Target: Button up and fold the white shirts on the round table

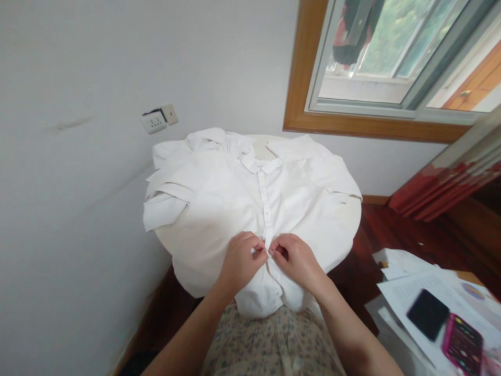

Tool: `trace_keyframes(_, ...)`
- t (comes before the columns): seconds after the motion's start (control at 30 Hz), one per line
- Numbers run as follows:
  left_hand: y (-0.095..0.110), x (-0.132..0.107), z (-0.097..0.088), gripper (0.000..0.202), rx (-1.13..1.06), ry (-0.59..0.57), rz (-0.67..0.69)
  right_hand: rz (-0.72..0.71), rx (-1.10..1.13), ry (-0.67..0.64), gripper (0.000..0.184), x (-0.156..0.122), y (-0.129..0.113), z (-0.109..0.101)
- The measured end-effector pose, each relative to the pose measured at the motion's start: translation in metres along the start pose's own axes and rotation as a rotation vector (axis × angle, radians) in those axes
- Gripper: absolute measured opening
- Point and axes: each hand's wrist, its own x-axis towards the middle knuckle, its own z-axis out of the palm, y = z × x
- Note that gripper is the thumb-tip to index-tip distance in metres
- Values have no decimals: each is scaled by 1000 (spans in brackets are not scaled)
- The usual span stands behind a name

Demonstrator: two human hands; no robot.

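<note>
A white shirt [219,193] with a collar and short sleeves lies spread, front side up, over a round pale table [350,216]. Its button strip runs down the middle from the collar toward me. My left hand [243,258] pinches the strip from the left, low on the shirt front. From the right, my right hand [294,258] pinches the same strip, fingertips almost meeting the left ones. Any button between the fingers is too small or hidden to see. The shirt's hem hangs over the near table edge, close to my body.
A white wall with a power socket [154,121] stands at the left and behind. A wood-framed window [376,121] is at the upper right, beside a red and cream curtain [438,183]. At the lower right, papers [407,284] bear a black flat object [428,314] and a pink-edged phone [463,344].
</note>
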Motion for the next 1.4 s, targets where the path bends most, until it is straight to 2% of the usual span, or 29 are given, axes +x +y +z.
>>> trace_keyframes(0.3, 2, -2, 0, 12, 7, 3, -3, -16, -144, -3, 7, -5, -8, 3)
trace_keyframes(0.67, 2, -2, -2, 16, 23, -21, 25, -42, -135, 31, 6, -8, -4, 7)
trace_keyframes(0.9, 3, -4, -2, 15, 19, 19, 16, -82, -101, 36, 9, -7, -2, 9)
trace_keyframes(1.07, 6, -4, -4, 14, 70, -21, 39, -118, -97, 48, 8, -8, -2, 10)
trace_keyframes(1.27, 9, -5, -8, 10, 232, -78, 18, -101, -77, 44, 10, -7, -3, 8)
trace_keyframes(1.4, 8, -5, -9, 10, 267, -123, 19, -86, -33, 51, 13, -7, -2, 6)
